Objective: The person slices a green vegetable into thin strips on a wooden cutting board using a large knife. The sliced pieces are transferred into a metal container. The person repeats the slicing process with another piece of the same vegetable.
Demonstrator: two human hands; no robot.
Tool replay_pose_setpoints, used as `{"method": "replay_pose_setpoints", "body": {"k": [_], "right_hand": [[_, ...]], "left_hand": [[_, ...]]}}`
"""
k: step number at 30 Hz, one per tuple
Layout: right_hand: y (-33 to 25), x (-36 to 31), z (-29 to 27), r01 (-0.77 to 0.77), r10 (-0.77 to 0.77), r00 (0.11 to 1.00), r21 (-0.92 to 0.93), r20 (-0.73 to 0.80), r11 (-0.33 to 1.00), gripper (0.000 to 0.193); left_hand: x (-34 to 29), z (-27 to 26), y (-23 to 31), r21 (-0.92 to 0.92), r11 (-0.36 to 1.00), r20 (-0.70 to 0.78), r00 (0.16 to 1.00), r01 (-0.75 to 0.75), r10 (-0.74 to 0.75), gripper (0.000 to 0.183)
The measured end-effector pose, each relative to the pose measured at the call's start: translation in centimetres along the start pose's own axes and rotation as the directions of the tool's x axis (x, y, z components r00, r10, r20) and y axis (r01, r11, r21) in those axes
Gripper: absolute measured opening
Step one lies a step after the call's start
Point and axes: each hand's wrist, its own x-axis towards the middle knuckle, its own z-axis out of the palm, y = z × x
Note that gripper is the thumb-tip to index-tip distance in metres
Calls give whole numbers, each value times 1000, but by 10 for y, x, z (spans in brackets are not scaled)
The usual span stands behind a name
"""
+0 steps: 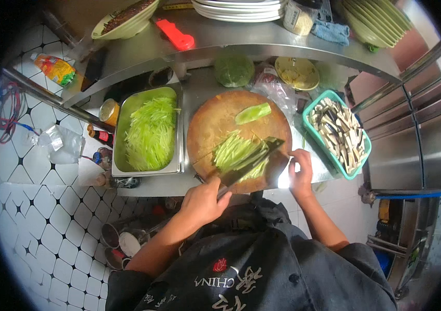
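Note:
My left hand (203, 206) is closed round the handle of a cleaver (252, 161). Its dark blade slants up to the right across a round wooden chopping board (200, 116), over a heap of pale green vegetable shreds (229, 150). Farther back on the board lies an uncut piece of green vegetable (253, 113). Just off the board's right edge, near the blade's far end, my right hand (302, 173) has loosely bent fingers with a gap between them and nothing visible in it.
Left of the board stands a steel pan (180, 147) full of green shreds. On the right, a turquoise basket (314, 130) holds dark-skinned white strips. Behind are a round green vegetable (234, 70) and a yellowish bowl (311, 70). A steel shelf (262, 36) with stacked plates (238, 11) overhangs the back.

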Motion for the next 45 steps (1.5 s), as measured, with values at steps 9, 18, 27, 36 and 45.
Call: {"method": "replay_pose_setpoints", "body": {"k": [9,18,27,36,45], "right_hand": [[-75,13,60,417,-261,718,-99,646,903,52],[-29,43,92,447,-228,630,-107,742,888,50],[-31,43,66,247,-203,793,1,575,969,48],[-32,-8,85,-28,42,959,-51,280,998,62],[-54,-12,126,-19,49,985,-176,167,984,60]], "left_hand": [[-8,15,-34,282,940,-94,970,-190,224,42],[-84,18,-72,299,954,-215,975,14,54,48],[-92,43,-72,-242,898,-250,871,367,-423,49],[-37,73,-52,-212,915,-68,929,343,-364,50],[-54,87,-98,-668,713,129,977,214,-172,22]]}}
